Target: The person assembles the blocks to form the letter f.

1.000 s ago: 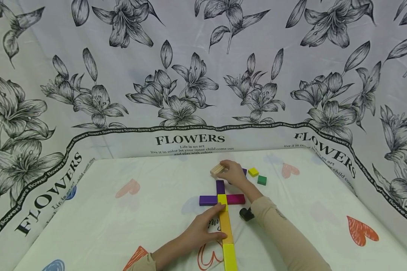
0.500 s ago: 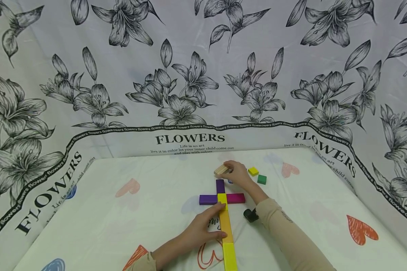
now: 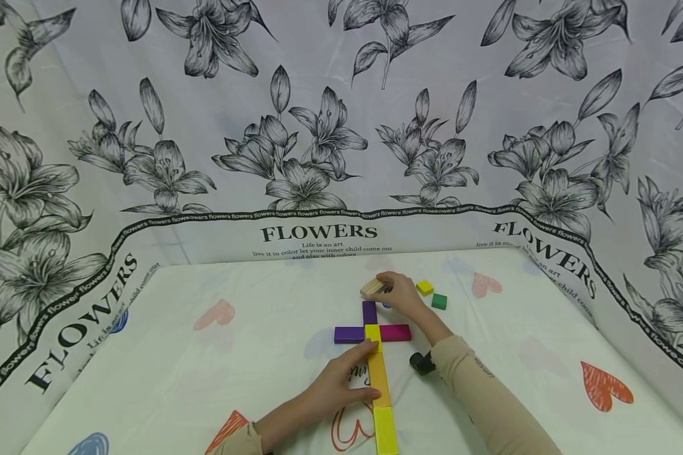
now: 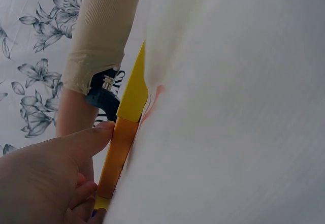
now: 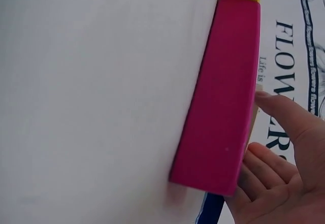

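My left hand (image 3: 336, 384) rests along the left side of a block row, index fingertip at a yellow block (image 3: 372, 332) and thumb at an orange block (image 3: 379, 373). Both fingers look fairly straight. Past the row's far end, my right hand (image 3: 399, 294) pinches a small bundle of pale wooden blocks (image 3: 371, 288) between thumb and fingers. A purple block (image 3: 369, 313) tops the row just below them. Another purple block (image 3: 350, 335) lies to the left of the row and a magenta block (image 3: 395, 332) to the right. In the right wrist view the magenta block (image 5: 218, 97) hides much of the wooden bundle.
Loose yellow (image 3: 424, 287) and green (image 3: 439, 301) blocks lie right of my right hand. A longer yellow block (image 3: 384, 430) continues the row toward me. A black device (image 3: 422, 363) sits at my right wrist. A flower-printed cloth (image 3: 319, 151) hangs behind the table.
My right hand has shifted slightly to the right with the wooden blocks, then nearly stopped. A purple block visible behind it a second ago is now hidden. The left hand stays in place.
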Demonstrator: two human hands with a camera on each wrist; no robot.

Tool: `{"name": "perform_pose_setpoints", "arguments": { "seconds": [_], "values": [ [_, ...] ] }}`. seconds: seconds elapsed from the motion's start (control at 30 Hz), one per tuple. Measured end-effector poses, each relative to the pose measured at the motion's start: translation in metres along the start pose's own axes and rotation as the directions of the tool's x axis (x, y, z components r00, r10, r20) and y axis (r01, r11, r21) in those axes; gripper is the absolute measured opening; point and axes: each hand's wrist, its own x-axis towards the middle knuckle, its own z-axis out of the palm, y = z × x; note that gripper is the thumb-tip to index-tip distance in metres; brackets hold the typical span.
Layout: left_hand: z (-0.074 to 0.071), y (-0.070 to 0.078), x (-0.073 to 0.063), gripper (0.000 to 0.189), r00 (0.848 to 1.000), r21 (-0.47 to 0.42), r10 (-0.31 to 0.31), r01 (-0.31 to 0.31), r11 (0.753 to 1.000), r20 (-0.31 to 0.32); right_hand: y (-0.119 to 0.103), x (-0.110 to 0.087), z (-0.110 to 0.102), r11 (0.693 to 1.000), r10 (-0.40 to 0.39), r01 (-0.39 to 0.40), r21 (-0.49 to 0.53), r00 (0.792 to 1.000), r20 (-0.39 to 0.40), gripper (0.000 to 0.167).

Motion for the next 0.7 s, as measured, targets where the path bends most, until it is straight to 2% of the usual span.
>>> {"name": "perform_pose_setpoints", "arguments": {
  "seconds": [0.7],
  "values": [
    [0.0001,-0.0015,-0.0005,0.076,1.0,-0.012,0.004,-0.004,1.0,0.0,0.0036,-0.0012,0.001,1.0,-0.005,0.005,-0.013,1.0,-0.001,0.057]
  ]
}}
